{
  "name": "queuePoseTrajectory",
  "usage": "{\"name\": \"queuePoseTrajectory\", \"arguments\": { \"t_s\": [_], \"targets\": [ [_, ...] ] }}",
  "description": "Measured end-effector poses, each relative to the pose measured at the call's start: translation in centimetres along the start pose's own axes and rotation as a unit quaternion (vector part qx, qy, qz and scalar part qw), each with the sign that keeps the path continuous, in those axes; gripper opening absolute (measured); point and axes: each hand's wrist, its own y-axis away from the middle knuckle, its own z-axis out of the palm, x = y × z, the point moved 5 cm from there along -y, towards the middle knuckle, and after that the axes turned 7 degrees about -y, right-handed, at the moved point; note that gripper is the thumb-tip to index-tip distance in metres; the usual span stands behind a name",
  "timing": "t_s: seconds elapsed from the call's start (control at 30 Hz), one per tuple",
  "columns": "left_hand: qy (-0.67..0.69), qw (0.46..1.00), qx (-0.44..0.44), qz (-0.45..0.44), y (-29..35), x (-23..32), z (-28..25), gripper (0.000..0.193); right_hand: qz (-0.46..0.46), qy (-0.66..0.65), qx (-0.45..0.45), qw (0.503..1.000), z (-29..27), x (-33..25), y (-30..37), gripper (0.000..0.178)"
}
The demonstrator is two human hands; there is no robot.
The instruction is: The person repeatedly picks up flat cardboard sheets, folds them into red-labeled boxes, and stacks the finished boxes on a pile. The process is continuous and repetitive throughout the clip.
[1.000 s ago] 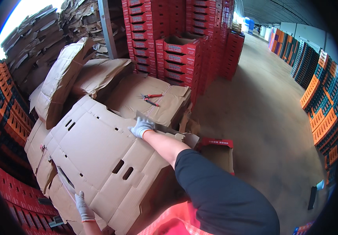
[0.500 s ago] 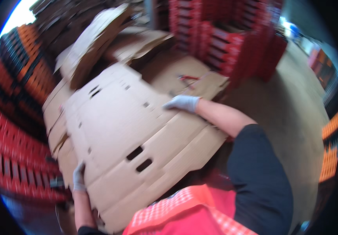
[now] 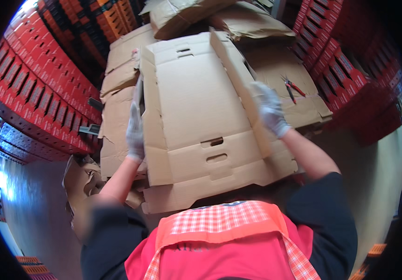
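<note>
A brown cardboard box blank (image 3: 196,98) lies in front of me, its two long side flaps folded up and its near end flat. Two hand-hole slots show near that end. My left hand (image 3: 135,135), in a pale glove, presses against the outside of the left flap with its fingers stretched out. On the other side, my right hand (image 3: 272,112), also gloved and slightly blurred, is at the outside of the right flap, its fingers extended. The blank rests on a stack of flat cardboard (image 3: 119,135).
Red-handled pliers (image 3: 293,87) lie on cardboard to the right. Bundled cardboard (image 3: 182,16) sits at the far end. Stacked red crates (image 3: 42,79) rise at left, more red crates (image 3: 341,70) at right. Torn cardboard (image 3: 77,182) hangs at the near left.
The blank was flat and slanted, with my hands at its edges. Now its long side flaps stand up, and it lies straight before me. My view has swung round.
</note>
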Motion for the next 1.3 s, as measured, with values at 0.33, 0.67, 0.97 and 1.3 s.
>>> {"name": "queuePoseTrajectory", "arguments": {
  "t_s": [0.33,0.67,0.97,1.3],
  "targets": [
    [0.042,0.95,-0.214,0.224,-3.4,6.8,-5.1,0.012,-0.109,0.23,-0.299,0.92,-1.4,-5.3,-0.4,0.028],
    [-0.206,0.804,-0.509,0.226,4.2,16.2,-10.0,0.036,0.01,0.081,-0.651,0.755,0.6,-18.8,6.4,0.058],
    [-0.091,0.808,-0.556,0.173,1.7,13.7,-11.5,0.025,0.058,0.1,-0.68,0.724,1.0,-14.4,5.2,0.028],
    [0.649,0.662,-0.043,-0.374,6.8,4.1,-0.1,0.073,0.424,-0.377,0.015,0.823,3.7,2.5,3.7,0.045]
  ]
}}
